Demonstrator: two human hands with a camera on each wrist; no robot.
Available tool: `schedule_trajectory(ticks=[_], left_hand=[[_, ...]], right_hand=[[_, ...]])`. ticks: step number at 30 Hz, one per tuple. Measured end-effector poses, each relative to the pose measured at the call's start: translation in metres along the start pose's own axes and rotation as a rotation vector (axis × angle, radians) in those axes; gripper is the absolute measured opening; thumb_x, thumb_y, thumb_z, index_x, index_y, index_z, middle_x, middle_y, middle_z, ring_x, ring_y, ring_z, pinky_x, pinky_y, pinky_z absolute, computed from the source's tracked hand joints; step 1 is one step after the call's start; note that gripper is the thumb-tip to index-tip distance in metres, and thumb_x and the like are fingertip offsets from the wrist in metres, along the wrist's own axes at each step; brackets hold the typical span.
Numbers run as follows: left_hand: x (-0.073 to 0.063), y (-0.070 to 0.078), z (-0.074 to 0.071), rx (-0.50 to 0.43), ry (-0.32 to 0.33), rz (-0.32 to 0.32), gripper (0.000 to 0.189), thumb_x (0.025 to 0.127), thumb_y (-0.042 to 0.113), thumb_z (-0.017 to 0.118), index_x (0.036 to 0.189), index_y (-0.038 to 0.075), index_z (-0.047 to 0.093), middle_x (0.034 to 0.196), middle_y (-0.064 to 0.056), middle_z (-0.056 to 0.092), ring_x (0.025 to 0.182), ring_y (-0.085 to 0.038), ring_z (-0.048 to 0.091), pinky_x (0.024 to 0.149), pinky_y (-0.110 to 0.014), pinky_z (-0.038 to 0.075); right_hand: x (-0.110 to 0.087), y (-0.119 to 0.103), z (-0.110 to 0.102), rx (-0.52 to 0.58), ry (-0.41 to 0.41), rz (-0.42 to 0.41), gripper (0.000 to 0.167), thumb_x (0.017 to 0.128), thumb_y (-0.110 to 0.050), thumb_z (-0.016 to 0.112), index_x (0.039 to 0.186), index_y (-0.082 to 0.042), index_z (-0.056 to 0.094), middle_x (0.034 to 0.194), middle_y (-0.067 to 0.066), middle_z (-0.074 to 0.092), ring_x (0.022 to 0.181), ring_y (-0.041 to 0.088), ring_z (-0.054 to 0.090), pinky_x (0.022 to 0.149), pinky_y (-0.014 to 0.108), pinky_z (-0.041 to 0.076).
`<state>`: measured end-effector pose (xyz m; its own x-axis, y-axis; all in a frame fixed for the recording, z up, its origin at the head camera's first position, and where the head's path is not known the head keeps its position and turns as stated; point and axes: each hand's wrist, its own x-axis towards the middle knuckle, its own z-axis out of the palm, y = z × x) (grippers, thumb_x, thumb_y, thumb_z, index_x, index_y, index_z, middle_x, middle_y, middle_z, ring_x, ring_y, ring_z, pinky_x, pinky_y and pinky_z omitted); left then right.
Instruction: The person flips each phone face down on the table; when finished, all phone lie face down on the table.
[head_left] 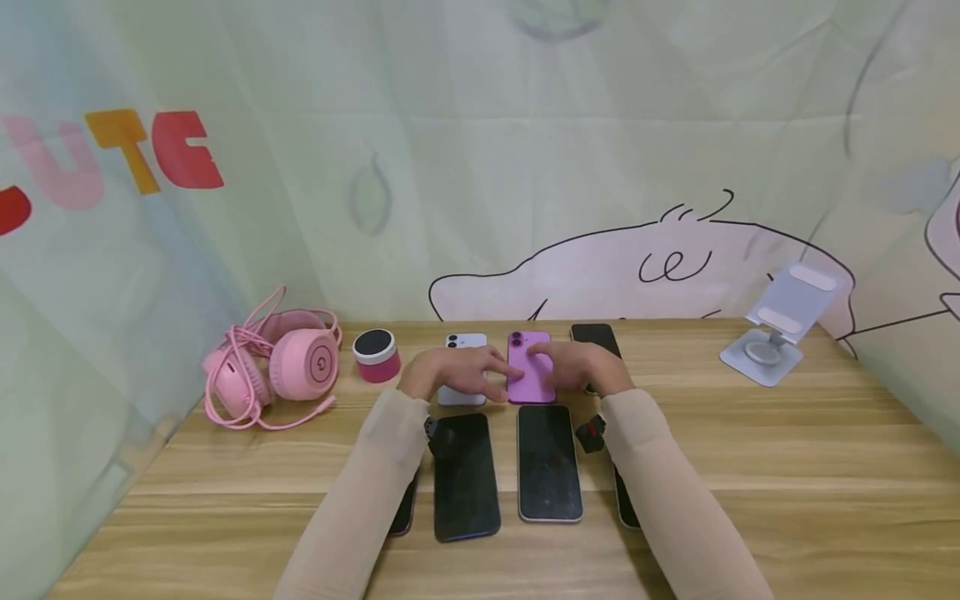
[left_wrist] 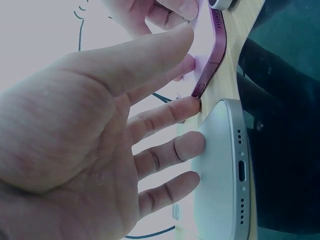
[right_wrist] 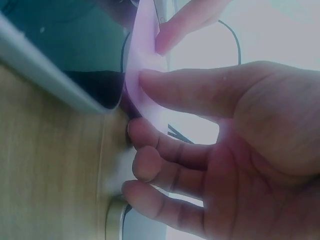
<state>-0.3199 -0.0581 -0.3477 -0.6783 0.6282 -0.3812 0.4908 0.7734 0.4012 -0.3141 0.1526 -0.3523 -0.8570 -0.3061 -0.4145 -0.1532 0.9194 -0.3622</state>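
Note:
A purple phone lies back up between the hands, its camera end away from the person. My left hand reaches over a pale phone, fingers fairly straight, with the index fingertip on the purple back. In the left wrist view, the other fingertips are close to the pale phone. From the other side, my right hand touches the purple phone with its thumb on the back, the remaining fingers loosely bent beside the edge. Under the right hand, a black phone is partly hidden.
Two dark phones lie screen up in front; two more are mostly under the forearms. Pink headphones and a small pink speaker stand left. A folding phone stand stands back right, near the curtain.

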Motion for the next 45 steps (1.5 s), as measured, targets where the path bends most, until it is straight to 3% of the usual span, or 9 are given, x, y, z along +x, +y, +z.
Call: schedule_trajectory(ticks=[5, 15, 20, 24, 26, 33, 38, 45], left_hand=[[0.000, 0.001, 0.000, 0.002, 0.000, 0.000, 0.054, 0.097, 0.038, 0.063, 0.148, 0.027, 0.051, 0.148, -0.009, 0.042, 0.130, -0.027, 0.042, 0.109, -0.049, 0.037], [0.002, 0.002, 0.001, 0.004, 0.010, -0.027, 0.054, 0.097, 0.038, 0.063, 0.148, 0.028, 0.050, 0.146, -0.008, 0.043, 0.126, -0.025, 0.043, 0.108, -0.047, 0.038], [0.005, 0.007, 0.003, 0.046, 0.020, -0.002, 0.052, 0.098, 0.037, 0.062, 0.147, 0.023, 0.053, 0.152, -0.011, 0.040, 0.133, -0.028, 0.041, 0.111, -0.048, 0.035], [0.008, 0.017, 0.001, 0.109, 0.012, 0.045, 0.048, 0.099, 0.032, 0.061, 0.145, 0.018, 0.055, 0.154, -0.013, 0.040, 0.138, -0.028, 0.038, 0.115, -0.046, 0.032], [0.010, 0.024, -0.001, 0.123, -0.004, 0.047, 0.046, 0.100, 0.031, 0.060, 0.144, 0.018, 0.056, 0.152, -0.013, 0.043, 0.136, -0.027, 0.041, 0.115, -0.046, 0.031], [0.023, 0.052, -0.010, 0.178, -0.075, 0.042, 0.044, 0.102, 0.030, 0.057, 0.145, 0.022, 0.055, 0.148, -0.009, 0.051, 0.136, -0.024, 0.043, 0.116, -0.046, 0.030], [0.038, 0.069, -0.009, 0.185, -0.077, 0.041, 0.046, 0.101, 0.031, 0.058, 0.146, 0.022, 0.053, 0.147, -0.007, 0.053, 0.135, -0.022, 0.045, 0.113, -0.046, 0.033], [0.055, 0.084, -0.005, 0.195, -0.058, 0.012, 0.048, 0.101, 0.034, 0.058, 0.147, 0.021, 0.053, 0.148, -0.009, 0.050, 0.135, -0.023, 0.046, 0.112, -0.048, 0.035]], right_hand=[[-0.002, 0.003, -0.002, 0.011, 0.000, -0.007, 0.065, 0.096, -0.011, 0.057, 0.156, -0.026, 0.036, 0.131, 0.014, 0.049, 0.071, 0.020, 0.049, 0.060, 0.030, 0.039], [-0.007, 0.022, -0.011, 0.067, 0.033, -0.015, 0.055, 0.098, -0.018, 0.063, 0.151, -0.023, 0.046, 0.152, 0.016, 0.041, 0.101, 0.027, 0.055, 0.081, 0.038, 0.052], [-0.010, 0.027, -0.010, 0.087, 0.038, -0.007, 0.054, 0.098, -0.020, 0.063, 0.149, -0.024, 0.048, 0.153, 0.017, 0.040, 0.108, 0.029, 0.053, 0.081, 0.039, 0.052], [-0.013, 0.029, -0.009, 0.058, 0.055, 0.002, 0.055, 0.097, -0.018, 0.064, 0.149, -0.023, 0.048, 0.147, 0.016, 0.045, 0.098, 0.028, 0.055, 0.074, 0.037, 0.050], [-0.014, 0.030, -0.009, 0.034, 0.072, 0.005, 0.056, 0.096, -0.017, 0.064, 0.149, -0.022, 0.048, 0.147, 0.016, 0.046, 0.098, 0.028, 0.054, 0.077, 0.040, 0.048], [-0.020, 0.040, -0.009, 0.038, 0.083, 0.035, 0.066, 0.095, -0.017, 0.066, 0.155, -0.019, 0.038, 0.158, 0.020, 0.034, 0.123, 0.035, 0.046, 0.103, 0.059, 0.039], [-0.024, 0.051, -0.009, 0.077, 0.124, 0.080, 0.074, 0.095, -0.025, 0.067, 0.158, -0.017, 0.030, 0.158, 0.022, 0.032, 0.134, 0.041, 0.042, 0.103, 0.066, 0.037], [-0.029, 0.060, -0.008, 0.047, 0.187, 0.154, 0.074, 0.096, -0.030, 0.067, 0.157, -0.014, 0.030, 0.155, 0.028, 0.033, 0.133, 0.042, 0.044, 0.103, 0.065, 0.038]])
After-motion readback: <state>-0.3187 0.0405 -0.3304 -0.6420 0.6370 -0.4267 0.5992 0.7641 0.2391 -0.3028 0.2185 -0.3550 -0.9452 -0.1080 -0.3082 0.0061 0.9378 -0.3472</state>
